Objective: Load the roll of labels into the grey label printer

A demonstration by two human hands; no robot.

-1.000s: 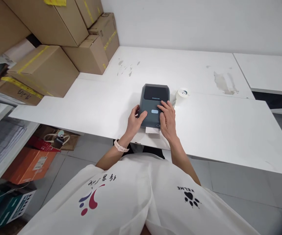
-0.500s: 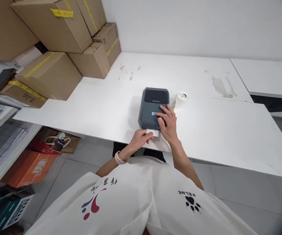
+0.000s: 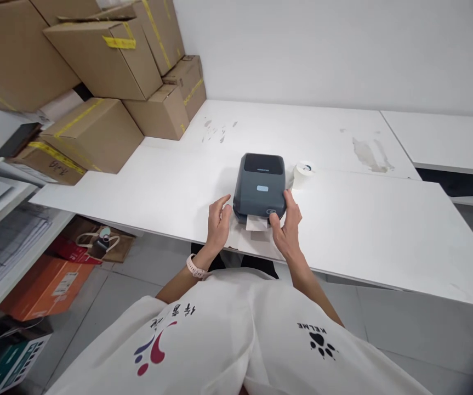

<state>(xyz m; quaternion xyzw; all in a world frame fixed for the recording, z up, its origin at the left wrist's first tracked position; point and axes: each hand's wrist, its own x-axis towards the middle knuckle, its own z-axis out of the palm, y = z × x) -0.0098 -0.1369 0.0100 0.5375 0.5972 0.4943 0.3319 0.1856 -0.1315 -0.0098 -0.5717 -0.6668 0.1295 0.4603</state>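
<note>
A dark grey label printer (image 3: pixel 260 188) with a light button on top stands on the white table. A white label strip (image 3: pixel 256 223) sticks out of its front slot. My right hand (image 3: pixel 286 227) grips the printer's front right corner, thumb at the front edge and fingers along the side. Just left of the printer, my left hand (image 3: pixel 218 225) is open, with thumb and fingers apart and nothing in it. To the printer's right stands a white label roll (image 3: pixel 302 174).
Cardboard boxes (image 3: pixel 92 131) with yellow tape are stacked at the table's back left. The white table (image 3: pixel 355 230) runs right to a second white table (image 3: pixel 458 137). Below left, a shelf holds papers, and an orange box (image 3: pixel 51 285) sits lower down.
My left hand has let go of the label strip and moved left. My right hand has shifted from the button on top to the front right corner.
</note>
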